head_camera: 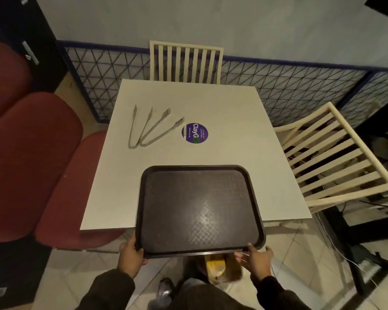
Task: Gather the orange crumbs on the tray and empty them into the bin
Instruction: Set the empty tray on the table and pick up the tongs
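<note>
A dark textured tray [143, 211] lies half over the near edge of the white table [211, 104], its near part hanging over the floor. My left hand [130, 253] grips the tray's near left corner. My right hand [257, 257] holds the near right corner. No orange crumbs show on the tray's surface. Below the tray's near edge stands a bin [224, 268] on the floor with yellowish contents, partly hidden by the tray.
Two pairs of metal tongs [148, 128] lie on the table's far left, beside a round purple sticker [195, 133]. Cream slatted chairs stand at the far side [185, 62] and to the right [336, 157]. Red cushioned seats [31, 153] line the left.
</note>
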Demonstrator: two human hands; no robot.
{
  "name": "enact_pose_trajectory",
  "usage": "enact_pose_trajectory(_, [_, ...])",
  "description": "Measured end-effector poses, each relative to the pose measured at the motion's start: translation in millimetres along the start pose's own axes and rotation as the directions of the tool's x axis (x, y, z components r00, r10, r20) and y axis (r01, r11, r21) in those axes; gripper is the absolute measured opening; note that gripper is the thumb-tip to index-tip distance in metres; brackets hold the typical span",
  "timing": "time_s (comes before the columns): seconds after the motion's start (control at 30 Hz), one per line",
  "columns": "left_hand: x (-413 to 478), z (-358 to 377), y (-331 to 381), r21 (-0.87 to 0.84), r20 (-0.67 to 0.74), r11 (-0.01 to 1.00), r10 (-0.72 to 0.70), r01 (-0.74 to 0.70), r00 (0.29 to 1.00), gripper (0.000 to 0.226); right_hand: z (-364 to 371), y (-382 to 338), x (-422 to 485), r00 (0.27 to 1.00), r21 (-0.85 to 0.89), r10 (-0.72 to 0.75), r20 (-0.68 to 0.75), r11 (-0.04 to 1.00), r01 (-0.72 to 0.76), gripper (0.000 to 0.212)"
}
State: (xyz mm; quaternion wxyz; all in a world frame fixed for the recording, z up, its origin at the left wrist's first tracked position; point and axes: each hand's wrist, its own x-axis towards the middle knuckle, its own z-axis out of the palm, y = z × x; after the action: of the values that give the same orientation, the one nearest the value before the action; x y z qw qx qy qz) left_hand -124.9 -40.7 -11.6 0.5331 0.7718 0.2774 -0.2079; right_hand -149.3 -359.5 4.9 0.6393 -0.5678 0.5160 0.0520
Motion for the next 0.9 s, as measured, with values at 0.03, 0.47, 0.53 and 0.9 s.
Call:
enact_pose_trajectory(0.03, [7.7, -1.2, -2.6, 0.028, 0.003, 1.0, 0.009, -0.009, 1.0, 0.056, -1.9, -5.2, 7.8, 1.0, -0.031, 0.004, -0.018, 0.999, -0.005, 0.07])
enact_pose_trajectory(0.47, [67.2, 28.0, 56.9, 0.467, 0.095, 0.881, 0.04, -0.08, 0.995, 0.098, -5.7, -79.3, 117.4, 0.994, -0.354, -0.089, -0.056, 0.933, 0.064, 0.033])
enact_pose_trajectory(0.53, [81.1, 37.4, 74.5, 0.457, 0.103, 0.887, 0.029, -0.073, 0.994, 0.094, -3.9, -95.9, 126.7, 0.994, -0.336, -0.096, -0.051, 0.939, 0.073, 0.034])
enact_pose_trajectory(0.9, [158.0, 82.9, 156.3, 0.5, 0.116, 0.853, 0.104, -0.149, 0.988, 0.088, 32.3, -185.8, 197.1, 0.994, -0.238, -0.079, -0.074, 0.97, 0.059, 0.034])
